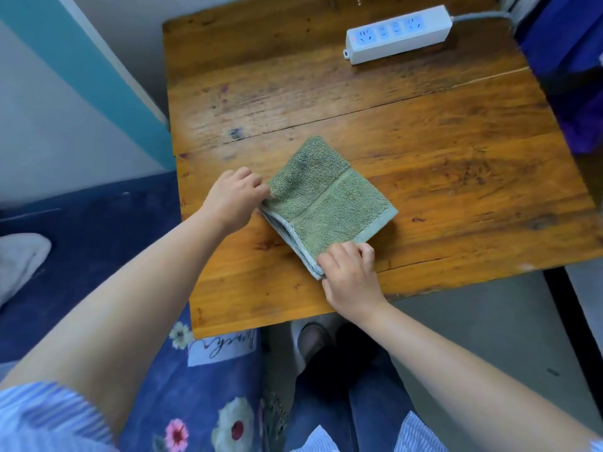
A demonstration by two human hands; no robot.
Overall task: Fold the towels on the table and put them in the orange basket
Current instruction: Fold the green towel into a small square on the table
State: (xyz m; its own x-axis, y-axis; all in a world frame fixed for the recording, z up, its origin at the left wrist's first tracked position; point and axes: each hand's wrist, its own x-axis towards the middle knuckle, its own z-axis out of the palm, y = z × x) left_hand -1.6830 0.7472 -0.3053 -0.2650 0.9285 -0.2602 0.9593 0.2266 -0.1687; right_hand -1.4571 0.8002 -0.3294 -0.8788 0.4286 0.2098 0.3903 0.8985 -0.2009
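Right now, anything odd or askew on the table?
Nothing damaged or spilled. The green towel lies folded but diagonal to the table edges, gripped at two corners by the left hand and right hand. No orange basket in view. A power strip sits at the far edge.

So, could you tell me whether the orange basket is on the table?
No, the table carries only the green towel and a white power strip.
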